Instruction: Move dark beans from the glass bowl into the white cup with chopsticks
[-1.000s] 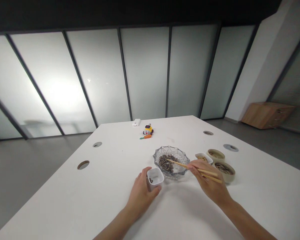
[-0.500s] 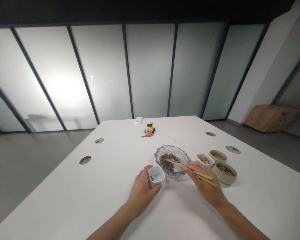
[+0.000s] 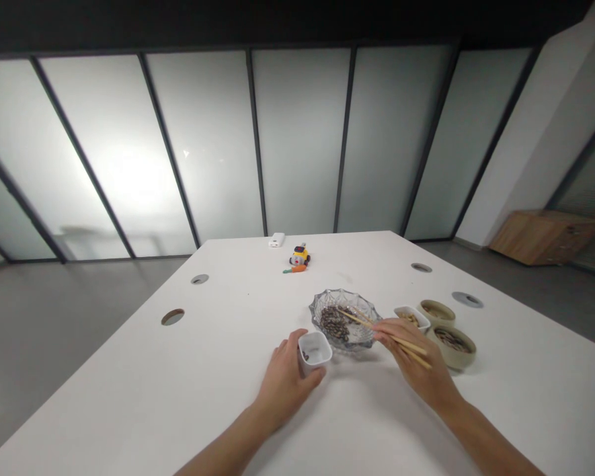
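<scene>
A small white cup point(image 3: 315, 348) is clasped by the left hand point(image 3: 283, 383); chopsticks point(image 3: 384, 328) are pinched in the right hand point(image 3: 419, 367), tips in the glass dish point(image 3: 346, 317) of dark seeds. A seed could slip mid-transfer. Three bowls point(image 3: 451, 344) crowd the right; the table's point(image 3: 178, 396) left side and near edge are open.

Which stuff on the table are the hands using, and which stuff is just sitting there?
In use:
left hand holding the white cup
right hand holding chopsticks
glass dish of dark seeds

Just sitting:
toy car
toy carrot
white box
two tan bowls
small white dish
</scene>
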A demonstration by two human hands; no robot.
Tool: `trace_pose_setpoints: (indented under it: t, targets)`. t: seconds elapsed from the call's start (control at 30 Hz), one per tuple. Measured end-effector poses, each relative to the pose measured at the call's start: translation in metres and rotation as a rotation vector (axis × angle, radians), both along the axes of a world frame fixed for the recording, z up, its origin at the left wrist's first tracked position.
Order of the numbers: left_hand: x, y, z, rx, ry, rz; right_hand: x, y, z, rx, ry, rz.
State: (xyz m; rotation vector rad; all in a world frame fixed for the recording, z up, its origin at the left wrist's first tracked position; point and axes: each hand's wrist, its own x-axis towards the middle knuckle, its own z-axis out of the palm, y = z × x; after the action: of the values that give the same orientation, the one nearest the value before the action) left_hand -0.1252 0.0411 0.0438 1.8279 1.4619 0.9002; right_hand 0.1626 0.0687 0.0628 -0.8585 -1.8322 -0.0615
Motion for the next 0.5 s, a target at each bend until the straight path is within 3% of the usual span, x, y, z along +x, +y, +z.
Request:
trace_pose_setpoints:
  t: [0.3, 0.5]
  targets:
    - [-0.0004, -0.0007, 0.0030, -0.004, 0.018, -0.013, -0.0009, -0.0012, 0.0004, -0.127, 0.078, -0.047]
    - [-0.0002, -0.0008, 0.0034, -0.013, 0.014, -0.015, 0.0004, -0.0031, 0.0056, -0.134, 0.132, -0.085]
